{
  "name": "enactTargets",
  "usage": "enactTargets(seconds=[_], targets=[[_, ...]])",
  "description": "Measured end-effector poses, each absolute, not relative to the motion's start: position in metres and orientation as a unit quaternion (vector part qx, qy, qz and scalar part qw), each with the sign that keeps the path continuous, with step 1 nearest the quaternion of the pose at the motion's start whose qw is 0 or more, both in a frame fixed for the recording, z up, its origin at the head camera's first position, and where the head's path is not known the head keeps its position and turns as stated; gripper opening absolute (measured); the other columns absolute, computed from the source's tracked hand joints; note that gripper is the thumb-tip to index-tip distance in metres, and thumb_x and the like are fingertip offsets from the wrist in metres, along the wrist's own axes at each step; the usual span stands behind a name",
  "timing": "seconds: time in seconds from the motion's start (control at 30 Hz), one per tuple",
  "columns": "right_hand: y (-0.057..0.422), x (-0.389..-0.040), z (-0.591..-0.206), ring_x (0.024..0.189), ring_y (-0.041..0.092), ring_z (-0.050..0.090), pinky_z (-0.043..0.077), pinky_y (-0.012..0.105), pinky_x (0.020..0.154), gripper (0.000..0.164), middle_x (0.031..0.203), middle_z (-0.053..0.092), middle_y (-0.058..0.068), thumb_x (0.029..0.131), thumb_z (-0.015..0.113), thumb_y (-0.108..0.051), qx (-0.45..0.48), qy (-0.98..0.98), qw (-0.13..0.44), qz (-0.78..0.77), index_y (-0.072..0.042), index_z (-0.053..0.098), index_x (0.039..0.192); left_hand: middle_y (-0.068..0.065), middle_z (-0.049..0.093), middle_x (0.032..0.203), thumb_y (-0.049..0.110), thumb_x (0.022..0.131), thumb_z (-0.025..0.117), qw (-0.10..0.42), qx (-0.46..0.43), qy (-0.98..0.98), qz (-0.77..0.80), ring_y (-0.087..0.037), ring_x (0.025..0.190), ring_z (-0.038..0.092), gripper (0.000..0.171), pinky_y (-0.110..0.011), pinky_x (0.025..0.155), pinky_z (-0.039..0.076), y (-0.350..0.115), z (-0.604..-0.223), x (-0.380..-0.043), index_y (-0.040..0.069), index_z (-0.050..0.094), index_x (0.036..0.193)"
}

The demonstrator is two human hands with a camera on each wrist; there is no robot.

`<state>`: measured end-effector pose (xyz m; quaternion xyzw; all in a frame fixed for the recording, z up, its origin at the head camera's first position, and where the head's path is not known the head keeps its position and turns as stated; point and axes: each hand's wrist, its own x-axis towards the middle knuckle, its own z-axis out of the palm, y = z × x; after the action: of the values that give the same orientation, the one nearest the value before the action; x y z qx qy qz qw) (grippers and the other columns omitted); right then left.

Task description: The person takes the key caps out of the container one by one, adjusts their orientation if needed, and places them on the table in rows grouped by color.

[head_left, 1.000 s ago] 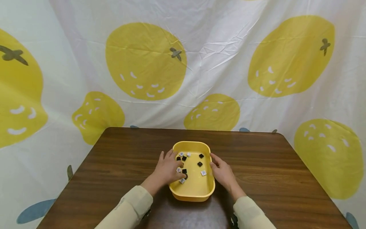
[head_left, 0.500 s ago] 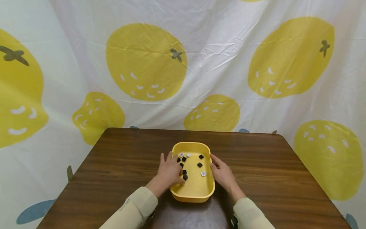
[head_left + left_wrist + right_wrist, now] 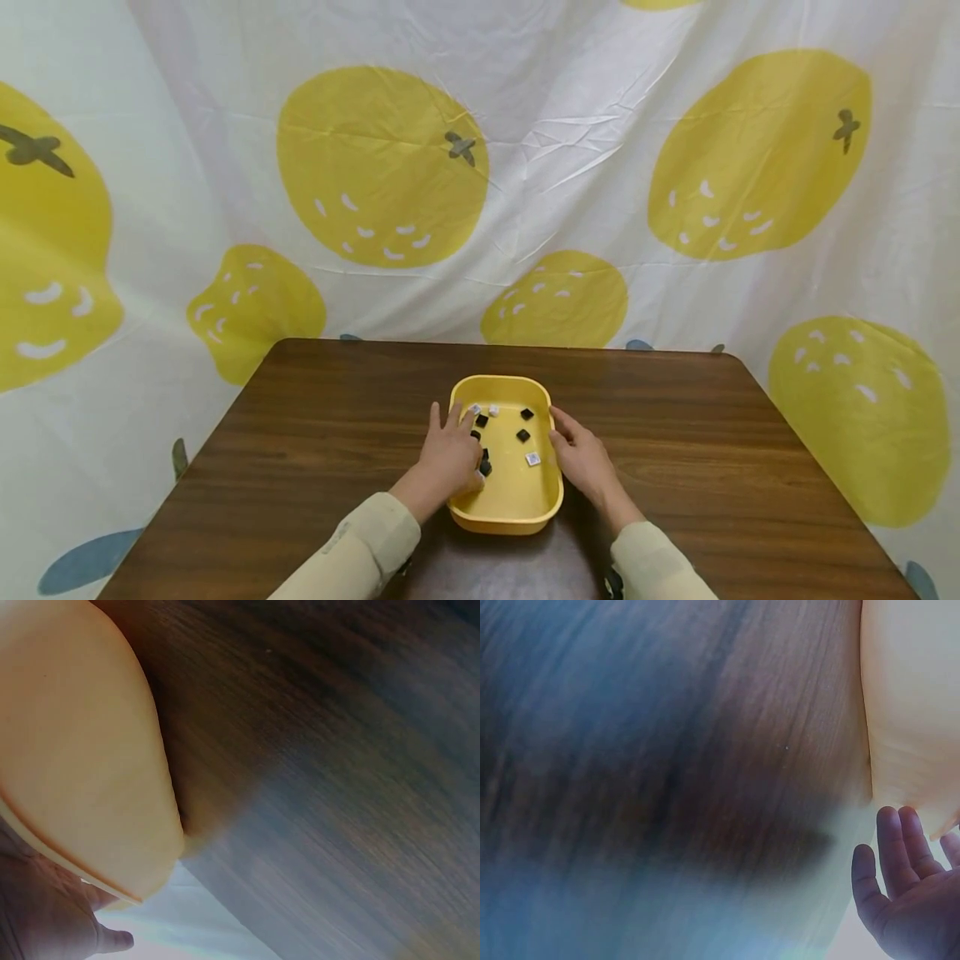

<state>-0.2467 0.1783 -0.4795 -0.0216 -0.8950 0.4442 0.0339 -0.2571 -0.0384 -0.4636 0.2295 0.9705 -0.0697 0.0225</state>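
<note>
A yellow plastic tray [image 3: 517, 500] sits on the table and holds several small black and white pieces. My left hand [image 3: 446, 458] reaches over its left rim. Thumb and index finger come together at a small white piece [image 3: 480, 477], mostly hidden by them; its other fingers spread toward the far left corner. Beside those fingertips lie black pieces [image 3: 485, 468]. On the right side of the tray, two black pieces [image 3: 523, 435] and a white square piece [image 3: 532, 459] lie apart. My right hand [image 3: 585, 458] rests against the right wall, its fingers fairly straight in the right wrist view.
The dark brown wooden table [image 3: 697, 467] extends around the tray on all sides. Behind its far edge hangs a white cloth [image 3: 540, 192] printed with yellow lemons.
My left hand has shifted slightly right and its thumb and index finger have drawn together over the white pieces by the left wall. The right hand stays at the tray.
</note>
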Motion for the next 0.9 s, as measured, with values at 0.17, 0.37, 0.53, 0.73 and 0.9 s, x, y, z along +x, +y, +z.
enactTargets(seconds=[0.17,0.37,0.53,0.73,0.9], targets=[[0.178,-0.246,-0.479,0.106,0.028,0.060,0.045,0.048,0.091,0.046,0.114,0.066,0.011,0.102,0.053,-0.021,-0.022,-0.894,0.037,0.446,-0.015,0.049,0.147,-0.012,0.041,0.153,0.047,0.080,0.076,0.021,0.233,0.970,-0.071,-0.038,0.146,0.023,0.027,-0.067,0.112,0.008,-0.038,-0.462,-0.256,0.028,0.064,0.065],[0.179,-0.246,-0.480,0.105,0.027,0.060,0.045,0.048,0.090,0.046,0.114,0.066,0.010,0.102,0.053,-0.021,-0.020,-0.894,0.035,0.445,-0.015,0.049,0.148,-0.011,0.048,0.147,0.036,0.079,0.074,0.009,0.237,0.970,-0.059,-0.037,0.143,0.029,0.019,-0.067,0.112,0.010,-0.039,-0.462,-0.258,0.028,0.066,0.064],[0.179,-0.246,-0.480,0.105,0.028,0.060,0.046,0.049,0.091,0.046,0.115,0.066,0.011,0.102,0.053,-0.021,-0.022,-0.894,0.034,0.447,-0.015,0.049,0.148,-0.009,0.055,0.137,0.030,0.079,0.074,-0.041,0.253,0.966,-0.016,-0.034,0.136,0.039,0.010,-0.065,0.111,0.018,-0.043,-0.459,-0.261,0.026,0.072,0.069],[0.179,-0.245,-0.480,0.106,0.028,0.061,0.046,0.049,0.091,0.046,0.117,0.066,0.011,0.102,0.053,-0.022,-0.026,-0.891,0.031,0.453,-0.017,0.049,0.148,-0.005,0.062,0.121,0.029,0.083,0.070,-0.124,0.264,0.956,0.035,-0.025,0.117,0.052,0.010,-0.047,0.096,0.040,-0.050,-0.453,-0.266,0.022,0.077,0.081],[0.179,-0.245,-0.479,0.106,0.027,0.061,0.046,0.049,0.091,0.046,0.117,0.066,0.011,0.102,0.054,-0.021,-0.021,-0.891,0.030,0.453,-0.016,0.049,0.148,0.000,0.068,0.092,0.024,0.081,0.072,-0.166,0.268,0.943,0.102,-0.021,0.083,0.056,0.009,-0.037,0.071,0.042,-0.058,-0.445,-0.273,0.016,0.077,0.085]])
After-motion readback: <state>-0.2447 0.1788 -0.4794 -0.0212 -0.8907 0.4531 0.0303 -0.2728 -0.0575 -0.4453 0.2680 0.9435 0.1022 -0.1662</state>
